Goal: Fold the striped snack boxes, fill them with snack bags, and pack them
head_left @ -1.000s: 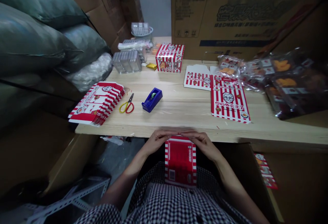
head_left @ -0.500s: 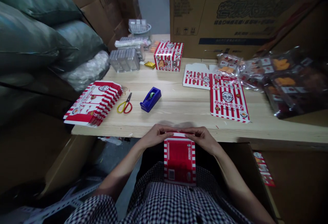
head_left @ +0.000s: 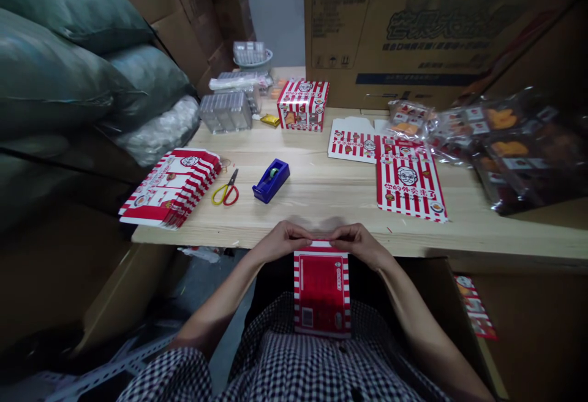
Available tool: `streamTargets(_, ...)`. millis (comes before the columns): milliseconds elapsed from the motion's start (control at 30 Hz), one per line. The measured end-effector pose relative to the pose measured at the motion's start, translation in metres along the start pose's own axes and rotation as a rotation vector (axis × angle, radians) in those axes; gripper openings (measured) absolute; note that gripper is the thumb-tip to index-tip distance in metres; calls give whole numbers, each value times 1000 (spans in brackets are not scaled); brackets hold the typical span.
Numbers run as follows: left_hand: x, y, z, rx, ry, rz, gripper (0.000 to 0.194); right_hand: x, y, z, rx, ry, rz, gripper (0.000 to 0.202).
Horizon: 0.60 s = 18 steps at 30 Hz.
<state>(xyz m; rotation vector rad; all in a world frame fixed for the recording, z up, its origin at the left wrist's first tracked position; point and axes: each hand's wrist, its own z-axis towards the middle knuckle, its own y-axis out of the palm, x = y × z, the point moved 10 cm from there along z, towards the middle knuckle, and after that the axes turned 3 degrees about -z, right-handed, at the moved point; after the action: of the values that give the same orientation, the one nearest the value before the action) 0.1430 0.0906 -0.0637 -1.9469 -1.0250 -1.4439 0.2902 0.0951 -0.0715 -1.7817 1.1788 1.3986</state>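
Observation:
A red and white striped carton (head_left: 322,292) is in front of my body, just below the table's front edge. My left hand (head_left: 285,239) pinches its top edge from the left. At the right end of the same edge, my right hand (head_left: 359,242) pinches it with thumb and fingers. The carton's red printed panel faces up. Beyond my hands on the table lie a blue tape dispenser (head_left: 271,181) and scissors (head_left: 225,191) with one yellow and one red handle.
Stacked flat cartons (head_left: 172,186) lie at the left. An assembled striped box (head_left: 302,105) stands at the back, beside clear plastic boxes (head_left: 226,112). Flat cartons (head_left: 408,178) and bagged items (head_left: 505,138) lie at the right. Large sacks (head_left: 55,65) are at far left.
The view has shifted very slightly. My fingers have moved a little along the carton's top edge, both hands still pinching it.

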Motion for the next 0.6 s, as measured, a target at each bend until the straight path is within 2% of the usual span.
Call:
streamTargets(200, 9, -2, -1, -69, 15, 171, 31, 4, 8, -8, -8, 31, 38, 26)
streamTargets(400, 13, 1, -6, -79, -20, 158, 29, 12, 19, -28, 0, 72, 235, 26)
streamTargets(600, 33, 14, -20, -201, 86, 204, 35, 5, 12, -33, 60, 49, 208, 28)
